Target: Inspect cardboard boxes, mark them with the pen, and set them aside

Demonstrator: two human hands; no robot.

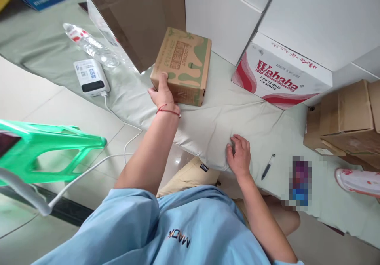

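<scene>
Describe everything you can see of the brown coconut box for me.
The coconut box is a small brown carton, seemingly cardboard, and looks closed. Green drip-like shapes cover part of its upper face, with a darker panel of pale characters and the word "COCONUT". It sits angled over the pale cloth, beside a taller brown carton; whether they touch is unclear. The left hand touches its near-left corner, thumb on the upper face.

Bare left arm [147, 150]: stretched forward
Left wrist [168, 118]: ringed by thin red cord [169, 111]
Bare left hand [163, 92]: thumb extended, fingers bent, gripping
Bare right hand [241, 156]: palm down, fingers loosely curled
</scene>
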